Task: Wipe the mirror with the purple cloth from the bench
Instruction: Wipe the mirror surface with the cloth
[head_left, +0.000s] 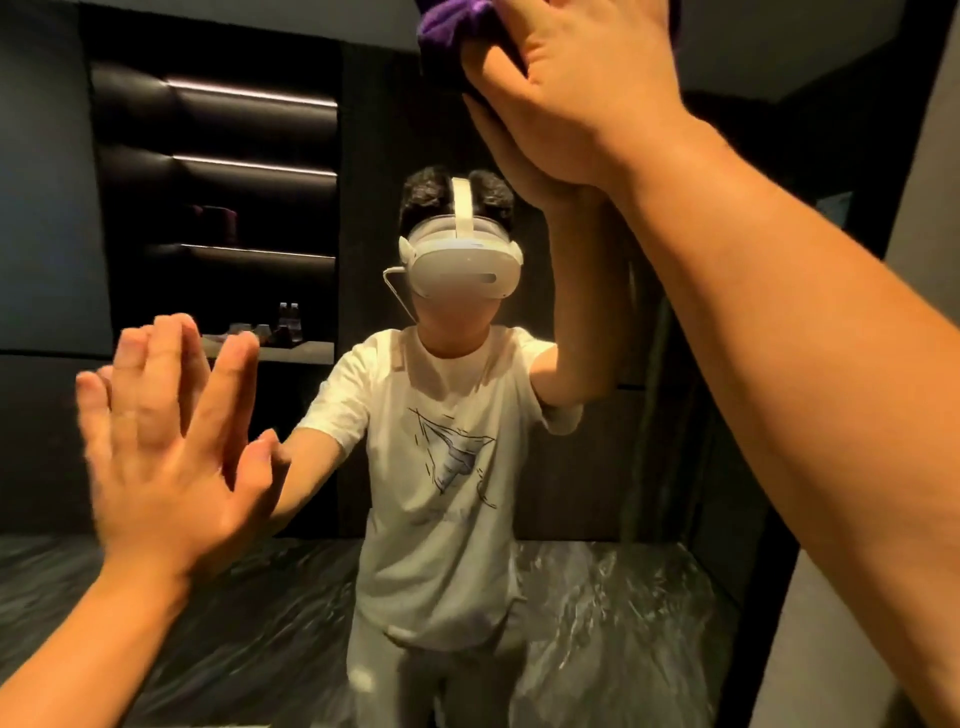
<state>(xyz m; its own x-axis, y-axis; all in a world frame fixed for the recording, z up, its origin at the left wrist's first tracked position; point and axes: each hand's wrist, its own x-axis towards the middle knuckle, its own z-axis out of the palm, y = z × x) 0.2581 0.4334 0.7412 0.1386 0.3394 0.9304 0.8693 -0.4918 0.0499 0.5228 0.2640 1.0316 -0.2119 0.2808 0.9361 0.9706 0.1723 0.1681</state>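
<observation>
A person stands at a large dark-framed wall mirror (597, 467), the right hand (566, 88) clenched around a bunched purple fleece cloth (452, 26) and pressing it to the glass at the top edge of the view, while the left hand (166, 441), fingers spread and holding nothing, lies flat against the glass lower down. The wiping step appears to be in hand, and the next move likely calls for sweeping the cloth down or across over the unwiped glass below. Crumpled into a wad and partly cut off by the frame, the cloth shows no clear long axis or heading.
</observation>
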